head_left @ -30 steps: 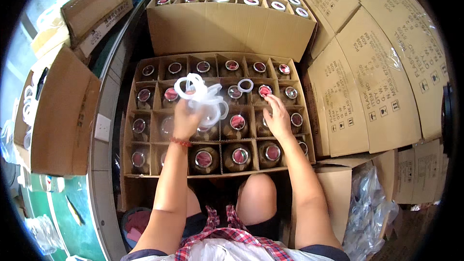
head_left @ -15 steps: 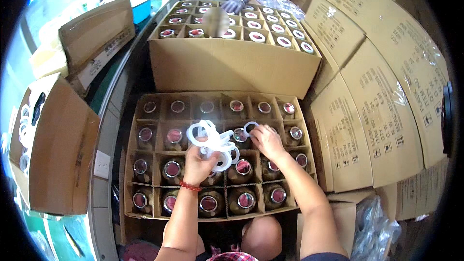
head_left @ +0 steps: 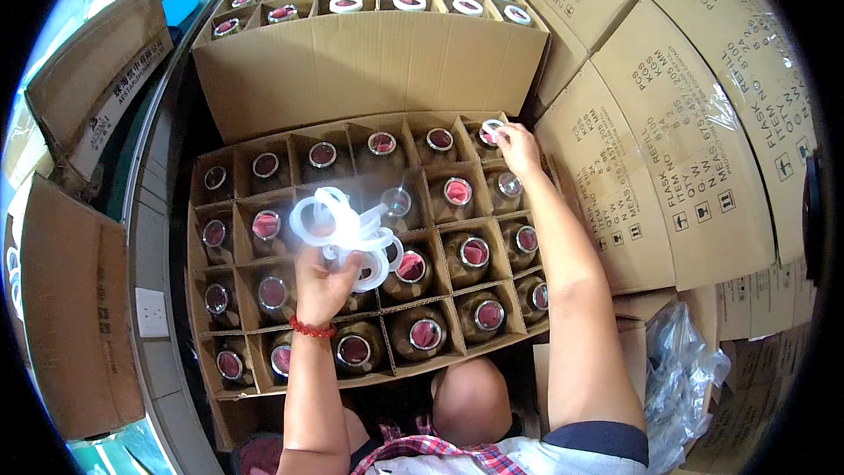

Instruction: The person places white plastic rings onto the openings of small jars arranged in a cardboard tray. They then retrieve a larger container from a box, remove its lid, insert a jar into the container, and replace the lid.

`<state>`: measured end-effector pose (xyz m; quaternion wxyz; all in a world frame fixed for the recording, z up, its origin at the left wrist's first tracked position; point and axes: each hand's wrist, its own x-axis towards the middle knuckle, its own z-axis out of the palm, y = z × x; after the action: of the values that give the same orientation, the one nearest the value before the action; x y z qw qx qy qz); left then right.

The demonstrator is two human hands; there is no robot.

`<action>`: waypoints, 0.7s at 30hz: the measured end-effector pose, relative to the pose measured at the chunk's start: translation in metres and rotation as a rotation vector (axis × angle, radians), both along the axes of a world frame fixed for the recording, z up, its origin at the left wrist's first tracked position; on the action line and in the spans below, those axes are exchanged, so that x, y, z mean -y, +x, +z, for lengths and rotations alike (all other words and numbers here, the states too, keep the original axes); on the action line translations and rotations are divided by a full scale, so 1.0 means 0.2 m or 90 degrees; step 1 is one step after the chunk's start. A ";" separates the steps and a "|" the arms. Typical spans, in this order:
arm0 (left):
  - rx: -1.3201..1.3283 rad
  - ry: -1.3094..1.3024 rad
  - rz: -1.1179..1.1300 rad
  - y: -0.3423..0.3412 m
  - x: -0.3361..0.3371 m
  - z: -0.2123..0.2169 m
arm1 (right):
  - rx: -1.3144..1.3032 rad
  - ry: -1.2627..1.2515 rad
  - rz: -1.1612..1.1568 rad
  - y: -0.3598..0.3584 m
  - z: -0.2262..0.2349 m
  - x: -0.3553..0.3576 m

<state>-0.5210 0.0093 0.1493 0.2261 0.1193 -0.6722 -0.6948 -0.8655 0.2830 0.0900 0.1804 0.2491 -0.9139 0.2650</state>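
Note:
My left hand (head_left: 323,286), with a red bead bracelet at its wrist, grips a bunch of white plastic rings (head_left: 349,227) above the middle of the near carton (head_left: 290,134). Glass flask liners (head_left: 426,334) with shiny rims and reddish mouths stand upright in its cardboard compartments. At the far right corner, my right hand (head_left: 520,149) pinches a single white ring (head_left: 492,126) at the mouth of the flask there. Whether that ring is seated on the mouth is hard to see. The rings and my left hand hide some flasks beneath them.
Behind stands a second carton (head_left: 352,62) of flasks, many topped with white rings. Stacked printed cartons (head_left: 694,158) line the right side. At left are a bench edge, an open carton (head_left: 79,317) and a blue basin (head_left: 182,0). Clear plastic wrap (head_left: 681,378) lies at lower right.
My right hand has moved with a ring from beside the bunch to the carton's far right corner. My left hand still holds the bunch. The view has shifted; the person opposite is out of frame.

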 end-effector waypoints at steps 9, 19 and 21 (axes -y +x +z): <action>-0.015 -0.075 0.008 0.02 0.04 -0.01 | 0.000 0.184 0.036 0.14 0.05 0.03; 0.031 -0.028 -0.011 0.03 0.05 -0.01 | -0.139 0.280 0.075 0.06 0.07 0.18; 0.022 -0.012 -0.011 0.03 0.03 0.02 | -0.010 0.261 0.054 0.03 0.02 0.16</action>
<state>-0.5149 0.0042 0.1537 0.2095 0.1230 -0.6838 -0.6880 -0.8588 0.2515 0.0948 0.1221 0.3207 -0.9360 0.0787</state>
